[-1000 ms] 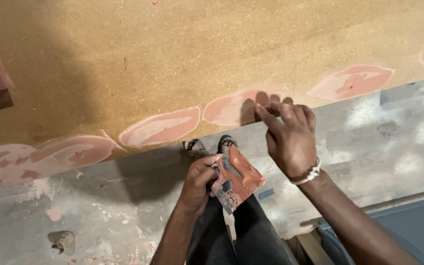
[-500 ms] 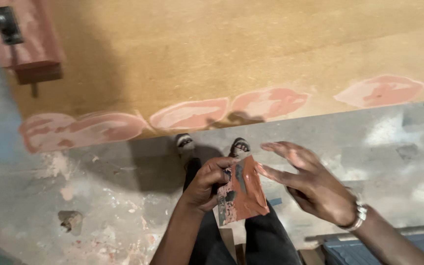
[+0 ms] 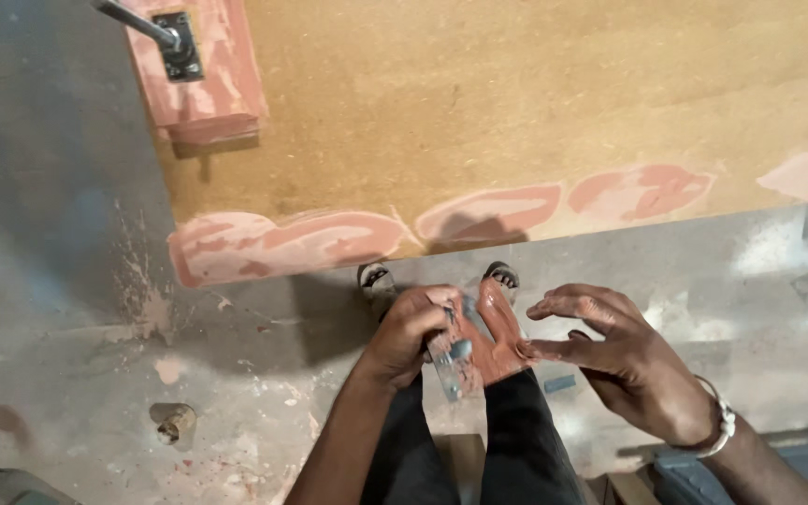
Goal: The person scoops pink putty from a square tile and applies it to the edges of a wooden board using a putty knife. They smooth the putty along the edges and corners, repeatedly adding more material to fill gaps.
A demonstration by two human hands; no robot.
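A flat putty knife caked in reddish-pink filler (image 3: 483, 341) sits low in the frame, just above my knees and in front of my sandalled feet (image 3: 376, 278). My left hand (image 3: 413, 332) is closed round its handle end, with what looks like a second, narrower metal blade (image 3: 446, 360) gripped alongside; I cannot tell exactly how the two are stacked. My right hand (image 3: 610, 360) is spread, fingers apart, its fingertips just touching the smeared blade's right edge, pinching nothing.

As I judge it, the step in hand is loading or cleaning filler on the blade between passes. The next move calls for tilting the blade flat and bringing it up to the board's edge without dropping filler on the floor.

Just beyond my feet lies the large brown fibreboard panel (image 3: 516, 103), its near edge dotted with pink filler patches (image 3: 282, 243). A pink-smeared wooden block with a black metal fitting (image 3: 200, 70) sits at the panel's upper left corner. The grey concrete floor (image 3: 67, 281) is splashed with filler, and a small round fitting (image 3: 173, 423) lies on it at my left.

Half a second ago my right hand hovered clear of the blade; a second ago it was pressed to the board's edge. My view has also swung, bringing the block nearer the centre.
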